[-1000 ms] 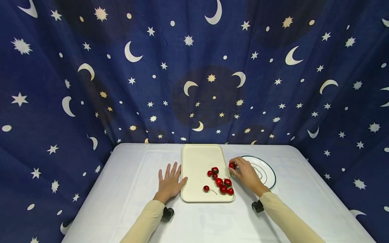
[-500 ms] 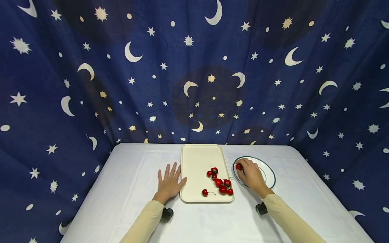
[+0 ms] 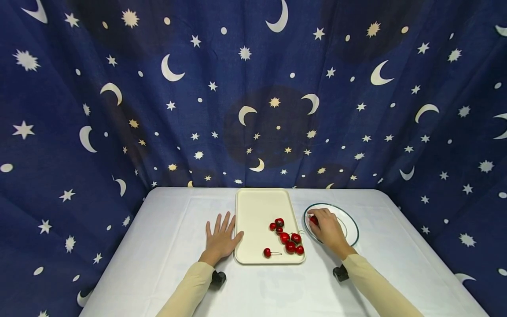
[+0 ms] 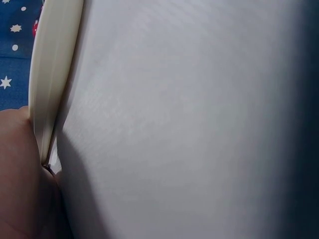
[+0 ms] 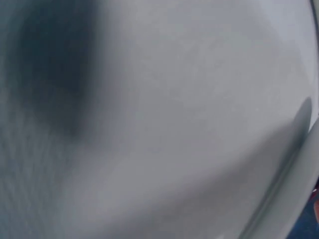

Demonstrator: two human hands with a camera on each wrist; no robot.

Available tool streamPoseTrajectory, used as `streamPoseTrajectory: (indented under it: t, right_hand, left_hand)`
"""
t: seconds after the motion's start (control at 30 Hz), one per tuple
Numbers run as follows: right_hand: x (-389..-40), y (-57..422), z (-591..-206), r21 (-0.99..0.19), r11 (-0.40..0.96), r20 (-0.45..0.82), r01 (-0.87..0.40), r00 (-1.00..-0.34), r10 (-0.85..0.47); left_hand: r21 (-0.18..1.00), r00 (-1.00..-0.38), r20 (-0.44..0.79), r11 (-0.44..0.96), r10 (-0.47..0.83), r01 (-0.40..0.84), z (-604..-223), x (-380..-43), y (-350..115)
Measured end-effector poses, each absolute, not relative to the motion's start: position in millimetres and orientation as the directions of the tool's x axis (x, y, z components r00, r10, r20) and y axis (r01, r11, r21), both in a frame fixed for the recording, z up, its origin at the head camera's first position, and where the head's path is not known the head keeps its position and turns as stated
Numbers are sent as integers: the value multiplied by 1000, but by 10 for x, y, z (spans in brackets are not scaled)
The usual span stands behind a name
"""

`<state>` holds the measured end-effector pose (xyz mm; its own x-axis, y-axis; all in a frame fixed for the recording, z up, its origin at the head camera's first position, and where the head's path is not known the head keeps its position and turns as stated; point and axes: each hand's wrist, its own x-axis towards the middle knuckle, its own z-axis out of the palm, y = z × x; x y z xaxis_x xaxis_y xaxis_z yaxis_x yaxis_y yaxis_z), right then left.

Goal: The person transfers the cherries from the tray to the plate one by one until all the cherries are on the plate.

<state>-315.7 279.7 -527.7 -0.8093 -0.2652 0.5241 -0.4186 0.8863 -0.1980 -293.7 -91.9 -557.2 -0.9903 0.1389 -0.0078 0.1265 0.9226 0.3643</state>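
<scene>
Over the left part of a white plate with a dark green rim, my right hand holds a dark red cherry in its fingertips. The plate's edge shows in the right wrist view, where the hand is almost wholly out of sight. My left hand lies flat with spread fingers just left of a cream tray, its thumb at the tray's rim. On the tray's near right part sits a cluster of several cherries. A single cherry with a long stem lies apart, to their left.
A white cloth covers the table. Behind and around it hangs a dark blue curtain with moons and stars. Tray and plate stand side by side, a narrow strip of cloth between them. A black wrist camera sits under the right forearm.
My right hand has carried the cherry rightward from beside the tray to over the plate, then dipped slightly. The lone cherry has rolled a little toward the near rim. The left hand stays put.
</scene>
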Motion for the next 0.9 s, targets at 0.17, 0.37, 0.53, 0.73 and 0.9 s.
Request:
streamPoseTrajectory:
  t: [0.17,0.37,0.53,0.73,0.9]
  right_hand:
    - [-3140,2713,-5252,-172,865,581,-471,-758,-297]
    - [-3099,2513,-5206,-157,819,578,-552,-723,-377]
    - [-3055,2328,-5175,-171,779,556,-604,-711,-430]
    - [-2989,2153,-5175,-183,727,530,-661,-690,-493]
    - [-2965,2042,-5185,-204,661,506,-722,-656,-560]
  left_hand:
    - [365,-990,-20,923,140,123,-5562,-2933,-925]
    - [369,-991,-17,922,131,116,-5575,-2934,-925]
    - [380,-990,-23,917,137,118,-5548,-2918,-917]
    - [387,-989,-35,915,142,117,-5491,-2875,-915]
    - [380,-990,-37,918,139,115,-5441,-2860,-908]
